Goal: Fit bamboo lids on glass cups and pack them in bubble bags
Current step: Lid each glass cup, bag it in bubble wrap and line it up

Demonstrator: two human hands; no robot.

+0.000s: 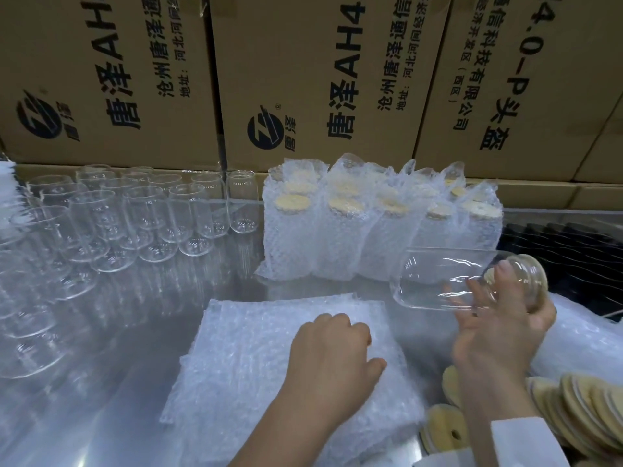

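Note:
My right hand (495, 335) holds a clear glass cup (438, 281) on its side, base pointing left, with a bamboo lid (536, 281) on its mouth at the right. My left hand (332, 352) rests with curled fingers on a stack of flat bubble bags (249, 358) in the middle of the table; whether it pinches the top bag I cannot tell. Loose bamboo lids (580, 409) lie at the lower right. Several bare glass cups (145, 214) stand at the left. Several bagged, lidded cups (371, 224) stand in rows behind the stack.
Large printed cardboard boxes (320, 79) form a wall along the back. A black tray (573, 251) sits at the right behind my right hand. More bubble wrap (580, 342) lies right of the stack. The table top (101, 382) is shiny and reflective.

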